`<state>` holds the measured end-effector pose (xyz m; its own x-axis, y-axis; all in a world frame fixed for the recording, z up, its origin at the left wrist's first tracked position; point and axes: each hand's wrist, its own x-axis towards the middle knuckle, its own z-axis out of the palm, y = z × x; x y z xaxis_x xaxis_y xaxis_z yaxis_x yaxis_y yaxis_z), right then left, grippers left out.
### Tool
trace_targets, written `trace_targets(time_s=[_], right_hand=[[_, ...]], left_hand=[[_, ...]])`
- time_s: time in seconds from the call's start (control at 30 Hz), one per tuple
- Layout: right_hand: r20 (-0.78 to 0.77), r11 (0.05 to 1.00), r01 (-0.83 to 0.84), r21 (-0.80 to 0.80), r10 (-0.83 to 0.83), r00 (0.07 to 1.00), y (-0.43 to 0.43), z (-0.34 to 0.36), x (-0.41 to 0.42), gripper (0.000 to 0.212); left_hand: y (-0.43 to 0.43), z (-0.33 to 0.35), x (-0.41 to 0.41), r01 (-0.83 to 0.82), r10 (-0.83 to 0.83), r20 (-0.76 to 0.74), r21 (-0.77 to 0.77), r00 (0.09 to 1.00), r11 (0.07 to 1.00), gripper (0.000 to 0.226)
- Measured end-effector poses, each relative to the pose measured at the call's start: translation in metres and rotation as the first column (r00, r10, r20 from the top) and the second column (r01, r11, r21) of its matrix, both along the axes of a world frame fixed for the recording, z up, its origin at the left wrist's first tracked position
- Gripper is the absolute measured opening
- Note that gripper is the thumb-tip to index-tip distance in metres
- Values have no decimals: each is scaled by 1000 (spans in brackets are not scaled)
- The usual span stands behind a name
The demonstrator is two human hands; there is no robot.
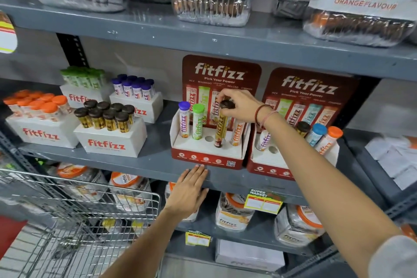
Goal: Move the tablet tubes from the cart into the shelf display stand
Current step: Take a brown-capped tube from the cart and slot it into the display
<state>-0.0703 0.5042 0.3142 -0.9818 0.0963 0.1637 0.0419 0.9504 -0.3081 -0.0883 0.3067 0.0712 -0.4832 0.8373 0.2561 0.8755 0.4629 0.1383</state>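
A red fitfizz display stand (206, 160) sits on the middle grey shelf. A purple-capped tube (184, 119), a green-capped tube (198, 122) and an orange tube (237, 134) stand in its holes; one hole (209, 139) between the green and brown tubes is bare. My right hand (239, 105) grips the dark cap of a brown-gold tube (220, 130) whose base sits in a hole of the stand. My left hand (188, 189) lies flat, fingers apart, against the shelf's front edge below the stand. The wire cart (90, 210) is at lower left.
A second red stand (270, 169) to the right holds several tubes. White fitfizz boxes (110, 142) with brown, orange, purple and green tubes fill the shelf's left. Large jars (212, 4) line the shelf above, and more jars sit below.
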Motion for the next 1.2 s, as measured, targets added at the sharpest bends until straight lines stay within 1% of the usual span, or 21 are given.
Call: trace_targets(time_s=[0.17,0.33,0.53,0.77,0.93,1.03,1.2], right_hand=[[62,998,-54,17,53,997,3,4,-3,28],[107,994,-54,97,44,993,3,3,-14,30],[145,986,-72,147,51,988,-2,0,-25,31],[159,983,-76,168,49,986,0,-4,-34,30],[207,979,-83,184,44,977,2,-12,-35,32],[206,976,-107,189,68,976,-5,-20,-36,35],[228,975,-93,203,46,973,-7,-21,-40,41]], left_hand=[[0,1,1,6,-5,-20,28,1000,1000,54],[0,0,1,5,-5,11,16,1000,1000,55],[-1,3,2,6,-7,2,27,1000,1000,54],[-1,3,1,12,-12,16,14,1000,1000,54],[-1,2,1,6,-6,19,11,1000,1000,55],[-2,1,0,5,-5,20,3,1000,1000,55],[-1,2,1,10,-10,28,7,1000,1000,55]])
